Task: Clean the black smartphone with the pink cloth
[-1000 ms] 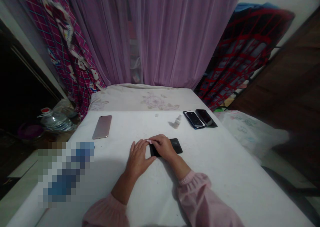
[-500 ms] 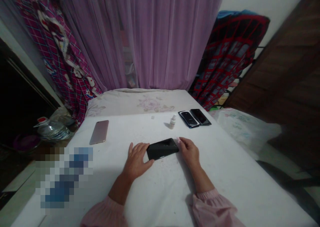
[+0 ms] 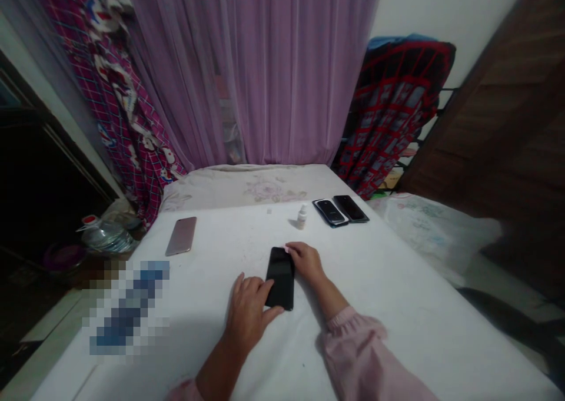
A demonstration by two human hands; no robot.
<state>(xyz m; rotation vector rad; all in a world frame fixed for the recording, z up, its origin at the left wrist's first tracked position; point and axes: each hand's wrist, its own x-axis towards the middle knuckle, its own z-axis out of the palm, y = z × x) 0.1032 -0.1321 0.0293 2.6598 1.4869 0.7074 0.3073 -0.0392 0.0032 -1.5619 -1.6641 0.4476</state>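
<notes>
A black smartphone lies on the white cloth in front of me, its long side pointing away. Its left edge and near end are gripped by my left hand, with the thumb at the bottom corner and the fingers at the side. At the far right corner of the phone, the fingers of my right hand are pinched together. They hold a small whitish-pink piece against that corner; its material is too small to make out.
A small white bottle stands beyond the phone. To the right lie several dark phones side by side. A rose-gold phone lies at the left, above a blurred-out patch. A small pale bit sits near the far edge.
The black phone has turned from lying crosswise to pointing away from me. My right hand has moved left along with its far end, and the left hand has shifted to the near end.
</notes>
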